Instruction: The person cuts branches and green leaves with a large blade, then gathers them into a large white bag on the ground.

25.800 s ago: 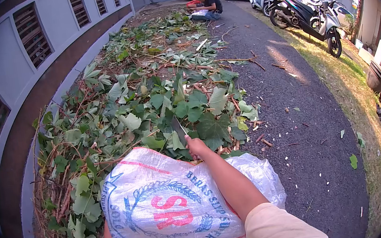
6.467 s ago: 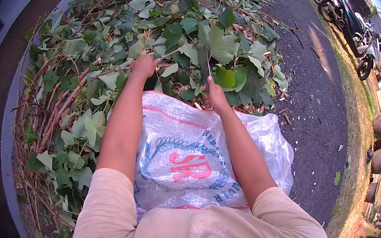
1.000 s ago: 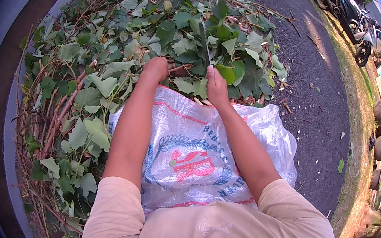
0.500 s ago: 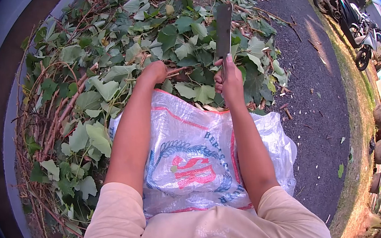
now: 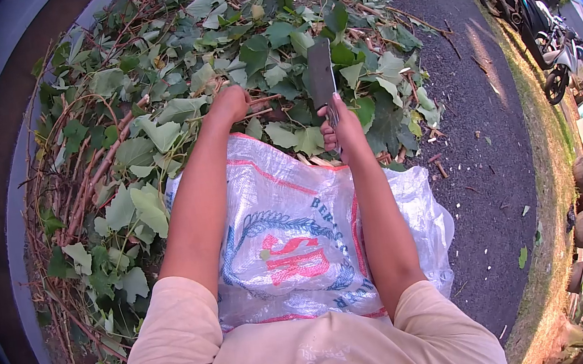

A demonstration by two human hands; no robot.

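Observation:
My left hand (image 5: 231,104) is closed around thin cut stems (image 5: 262,107) that stick out to its right, at the near edge of the leafy branch pile. Wrapped round the handle of a broad-bladed cleaver (image 5: 321,73), my right hand (image 5: 343,126) holds it with the blade pointing away from me, over the leaves (image 5: 286,75). A white woven sack (image 5: 288,215) with red and blue print lies across my lap, beneath both forearms. Pale cut pieces show at its far edge.
Leafy branches and long brown stems (image 5: 97,166) spread on the left and ahead. Dark asphalt (image 5: 488,180) runs along the right, with a grass strip (image 5: 545,143) beyond. Parked motorcycles (image 5: 552,52) stand at the upper right, and pots (image 5: 581,172) at the far right.
The cleaver and my right hand have moved down and slightly left. My left hand has shifted slightly up and left, still closed on the stems.

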